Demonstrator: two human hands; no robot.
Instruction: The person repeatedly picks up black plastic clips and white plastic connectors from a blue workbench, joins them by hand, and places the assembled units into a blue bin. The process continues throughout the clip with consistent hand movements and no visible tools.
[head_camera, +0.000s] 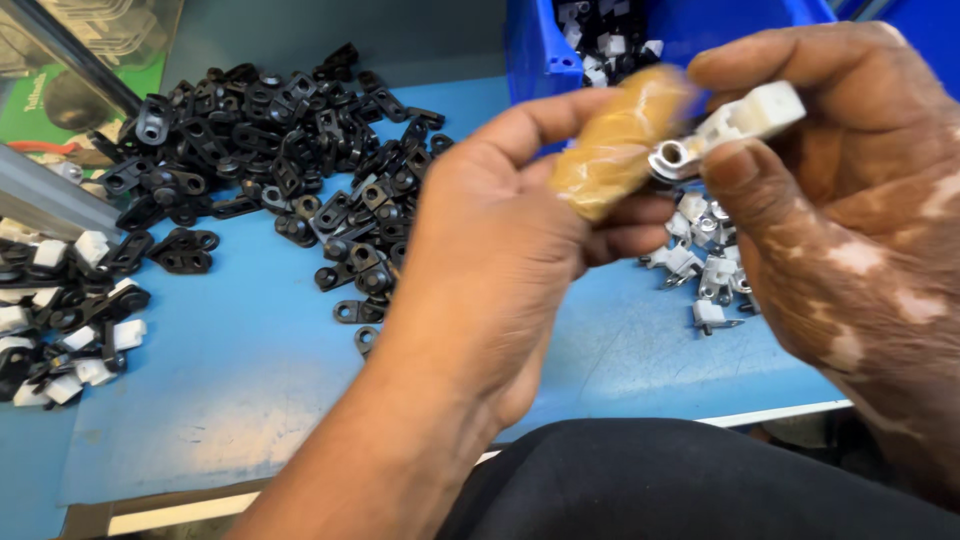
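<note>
My right hand (850, 200) pinches a small white plastic piece with a metal ring end (735, 125) between thumb and forefinger, raised above the blue table (250, 350). My left hand (500, 250) is lifted in front of it, back toward the camera. Its forefinger wears a tan rubber finger cot (615, 140) that meets the metal ring. Whether the left fingers hold anything is hidden behind the hand. A small heap of white and metal pieces (705, 270) lies under the hands.
A large pile of black plastic brackets (270, 150) covers the table's far left. Joined black and white pieces (60, 310) lie at the left edge. A blue bin (540, 50) with white parts stands at the back. My dark-clothed lap (700, 480) is below the table edge.
</note>
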